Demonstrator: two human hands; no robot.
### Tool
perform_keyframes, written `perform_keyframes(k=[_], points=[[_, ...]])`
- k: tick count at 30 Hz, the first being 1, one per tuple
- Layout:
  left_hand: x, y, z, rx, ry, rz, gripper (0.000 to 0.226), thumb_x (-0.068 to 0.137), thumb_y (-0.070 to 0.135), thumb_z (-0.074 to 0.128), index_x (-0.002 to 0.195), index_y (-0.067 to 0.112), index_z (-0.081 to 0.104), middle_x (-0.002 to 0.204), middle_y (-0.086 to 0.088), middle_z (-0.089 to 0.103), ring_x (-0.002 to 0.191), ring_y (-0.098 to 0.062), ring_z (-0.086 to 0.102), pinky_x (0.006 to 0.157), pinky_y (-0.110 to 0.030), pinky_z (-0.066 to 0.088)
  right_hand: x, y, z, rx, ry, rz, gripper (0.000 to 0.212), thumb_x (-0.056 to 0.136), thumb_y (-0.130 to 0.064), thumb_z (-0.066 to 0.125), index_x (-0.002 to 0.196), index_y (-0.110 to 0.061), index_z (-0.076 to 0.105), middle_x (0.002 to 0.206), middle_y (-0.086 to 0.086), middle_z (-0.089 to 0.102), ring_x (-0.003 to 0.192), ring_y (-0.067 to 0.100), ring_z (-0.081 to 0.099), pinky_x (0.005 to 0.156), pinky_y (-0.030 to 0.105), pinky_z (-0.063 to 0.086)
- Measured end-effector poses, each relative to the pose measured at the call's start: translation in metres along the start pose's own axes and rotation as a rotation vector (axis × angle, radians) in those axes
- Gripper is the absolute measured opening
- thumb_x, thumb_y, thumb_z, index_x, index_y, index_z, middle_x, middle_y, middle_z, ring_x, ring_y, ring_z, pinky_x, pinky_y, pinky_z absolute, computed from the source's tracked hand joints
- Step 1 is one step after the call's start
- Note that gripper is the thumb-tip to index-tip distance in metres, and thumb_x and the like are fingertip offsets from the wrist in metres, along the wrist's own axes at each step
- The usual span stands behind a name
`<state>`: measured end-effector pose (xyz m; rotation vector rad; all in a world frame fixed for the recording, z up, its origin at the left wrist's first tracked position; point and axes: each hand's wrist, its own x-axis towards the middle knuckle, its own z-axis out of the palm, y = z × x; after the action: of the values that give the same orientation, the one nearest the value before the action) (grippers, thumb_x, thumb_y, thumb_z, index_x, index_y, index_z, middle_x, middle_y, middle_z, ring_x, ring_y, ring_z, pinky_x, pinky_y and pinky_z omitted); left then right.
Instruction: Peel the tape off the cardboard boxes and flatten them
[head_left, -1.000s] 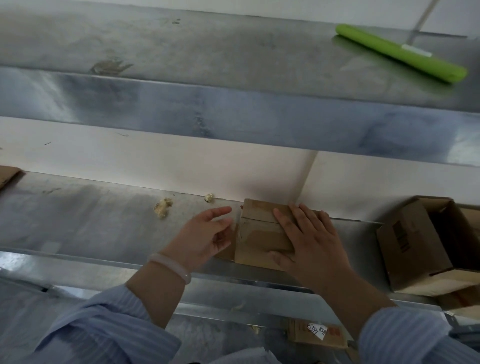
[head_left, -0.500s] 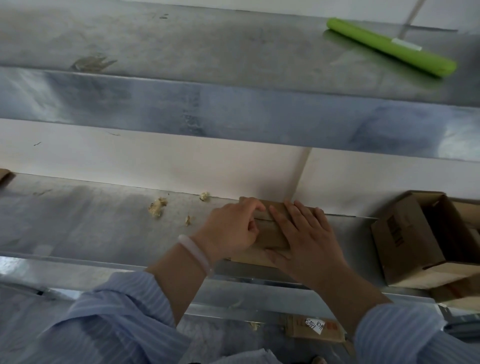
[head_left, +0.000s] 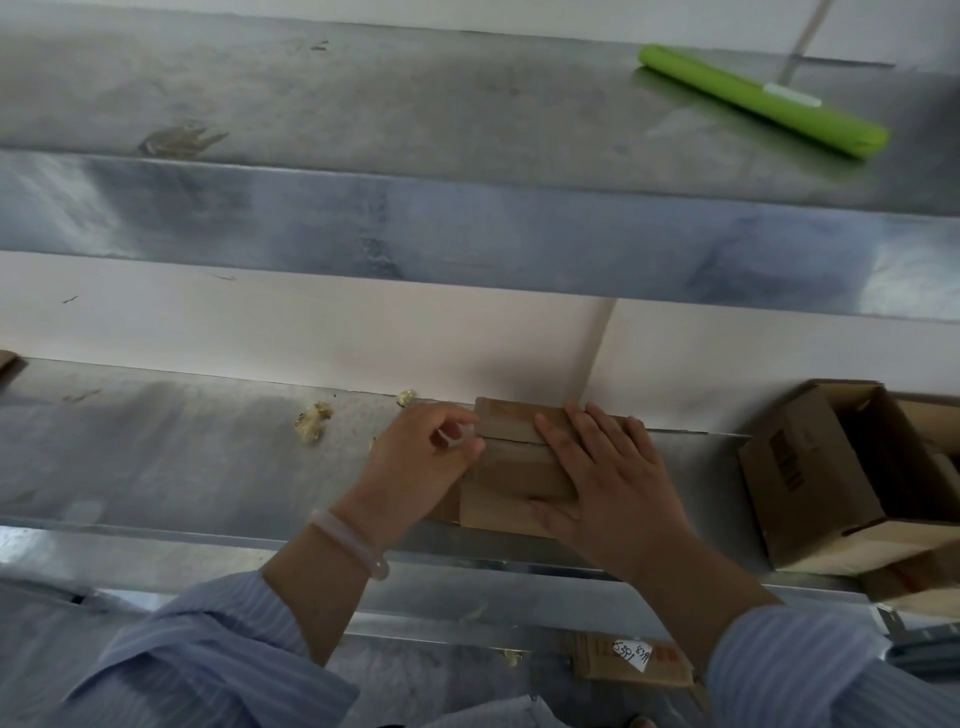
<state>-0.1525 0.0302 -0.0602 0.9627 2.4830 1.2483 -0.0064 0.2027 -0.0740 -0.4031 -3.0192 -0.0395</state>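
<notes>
Our right hand (head_left: 608, 483) presses the box (head_left: 511, 470) with straight fingers; our left hand (head_left: 421, 460) pinches tape (head_left: 461, 439) at its left edge.

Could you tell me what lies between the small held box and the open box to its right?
In the head view, only bare metal shelf separates the small box from the open box.
</notes>
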Motion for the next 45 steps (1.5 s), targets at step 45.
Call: perform_keyframes(k=[45], points=[[-0.016,-0.018,-0.012,-0.816,-0.015,-0.541,0.017,0.096,0.000,0.050,0.099,0.002,0.067,0.079,-0.011,0.060,0.070,-0.014,0.059,0.069,-0.027,0.056,0.000,-0.001,-0.001,-0.017,-0.013,0.010,0.084,0.082,-0.077,0.032,0.146,-0.024,0.042,0.147,0.012,0.046,0.136,0.032,0.043,0.113,0.054,0.030]])
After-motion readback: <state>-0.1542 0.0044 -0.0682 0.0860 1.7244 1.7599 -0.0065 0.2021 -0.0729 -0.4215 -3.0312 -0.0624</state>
